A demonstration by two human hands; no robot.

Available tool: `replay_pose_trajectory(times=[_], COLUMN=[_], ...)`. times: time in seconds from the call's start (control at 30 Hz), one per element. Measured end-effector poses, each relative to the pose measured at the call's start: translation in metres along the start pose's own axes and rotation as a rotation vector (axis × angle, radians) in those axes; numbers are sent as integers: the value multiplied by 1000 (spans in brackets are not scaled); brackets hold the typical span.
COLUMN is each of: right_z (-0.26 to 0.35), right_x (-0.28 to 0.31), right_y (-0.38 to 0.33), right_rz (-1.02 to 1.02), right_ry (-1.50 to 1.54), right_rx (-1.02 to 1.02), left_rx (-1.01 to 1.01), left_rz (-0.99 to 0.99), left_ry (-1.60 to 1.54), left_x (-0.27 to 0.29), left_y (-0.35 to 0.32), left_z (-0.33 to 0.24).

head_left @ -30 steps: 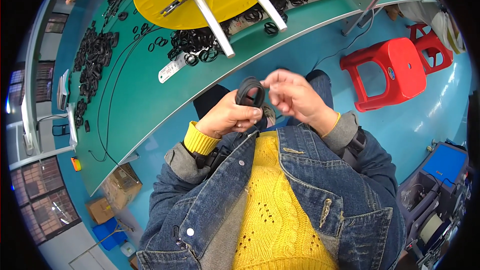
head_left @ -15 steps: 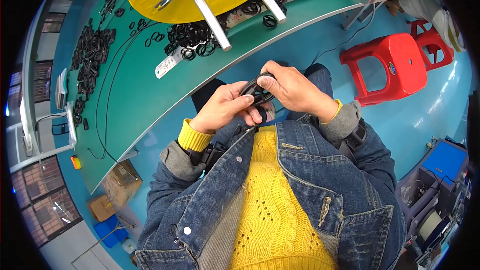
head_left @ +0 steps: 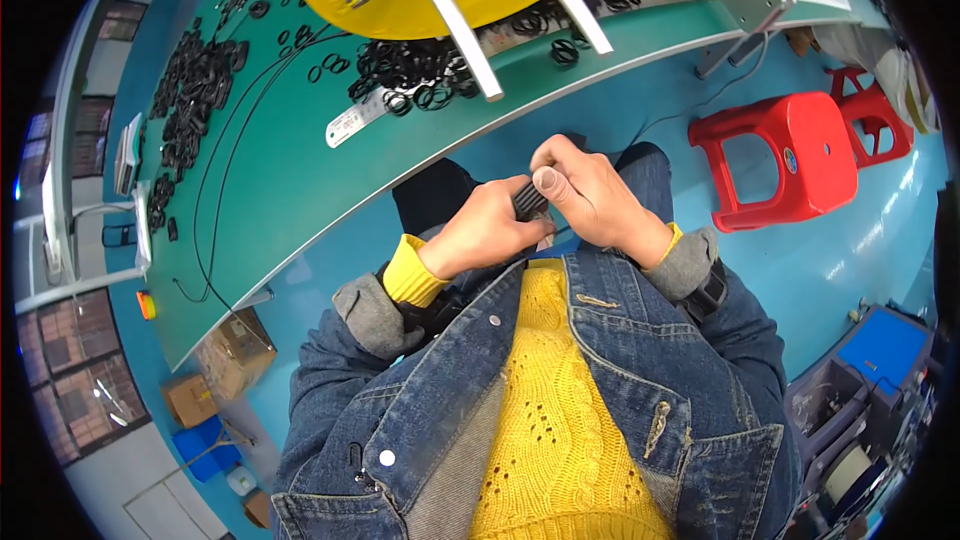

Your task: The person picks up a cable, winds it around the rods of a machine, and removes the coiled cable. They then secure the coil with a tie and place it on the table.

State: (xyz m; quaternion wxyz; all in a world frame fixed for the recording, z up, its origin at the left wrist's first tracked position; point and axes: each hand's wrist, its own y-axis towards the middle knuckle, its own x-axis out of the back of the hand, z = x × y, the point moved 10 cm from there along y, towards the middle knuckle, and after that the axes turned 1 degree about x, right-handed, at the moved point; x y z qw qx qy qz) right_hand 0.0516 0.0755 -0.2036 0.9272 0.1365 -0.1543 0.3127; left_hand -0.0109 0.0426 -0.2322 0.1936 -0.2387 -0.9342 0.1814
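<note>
Both hands meet in front of the chest, off the near edge of the green surface [head_left: 300, 170]. The left hand [head_left: 487, 233] and the right hand [head_left: 590, 195] are both closed on a small bundle of black rings [head_left: 529, 200]. Many loose rings [head_left: 410, 70] lie at the far edge, so much work seems left.

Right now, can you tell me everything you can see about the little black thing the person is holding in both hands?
The black thing is small, dark and ribbed, and looks like rubber. Only a short piece shows, because the left hand and the right hand both close around it and hide the rest. It sits between the fingers, held close to the chest above the lap, off the green table. Its full shape cannot be made out.
</note>
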Motion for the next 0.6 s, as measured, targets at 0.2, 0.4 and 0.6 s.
replay_pose_trajectory(times=[0.2, 0.4, 0.6], right_z=[39, 65, 28], right_x=[-14, -41, -86], right_y=[9, 4, 10], right_rz=[-201, -228, 155], right_ry=[-148, -283, 108], right_rx=[6, 48, -309], left_rx=[-352, -287, 172], left_rz=[-433, -389, 298], left_ry=[432, 448, -207], left_x=[39, 43, 22], left_y=[-37, -68, -86], left_z=[-27, -14, 46])
